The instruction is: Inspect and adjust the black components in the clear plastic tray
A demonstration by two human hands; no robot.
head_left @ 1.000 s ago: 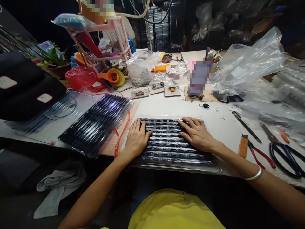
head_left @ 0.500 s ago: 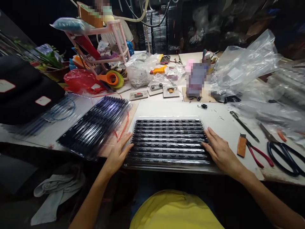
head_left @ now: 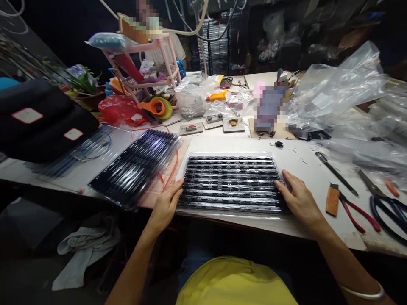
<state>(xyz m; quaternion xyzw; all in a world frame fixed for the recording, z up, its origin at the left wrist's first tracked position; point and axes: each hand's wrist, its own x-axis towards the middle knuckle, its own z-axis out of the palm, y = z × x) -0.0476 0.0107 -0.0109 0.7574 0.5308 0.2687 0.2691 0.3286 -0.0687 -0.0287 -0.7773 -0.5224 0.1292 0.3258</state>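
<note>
A clear plastic tray (head_left: 232, 213) with rows of black strip-like parts lies in front of me, near the front edge of the table. My left hand (head_left: 167, 205) grips its left edge, thumb on the near side of the fingers. On the opposite edge, my right hand (head_left: 299, 197) holds the tray with the thumb over the rim and the fingers along the outside. A second stack of black strips (head_left: 135, 169) in clear plastic rests slanted to the left. What the strips are exactly, I cannot tell.
Pliers (head_left: 359, 214) with red handles, an orange-brown piece (head_left: 332, 201), a black pen-like tool (head_left: 337, 173) and large scissors (head_left: 384, 207) lie on the right. Behind are small fixtures (head_left: 233, 124), plastic bags (head_left: 337, 93) and a pink rack (head_left: 171, 59). A person sits beyond.
The tray has shifted slightly away from the table's front edge, with both hands still on its sides. My view has turned a little to the left.
</note>
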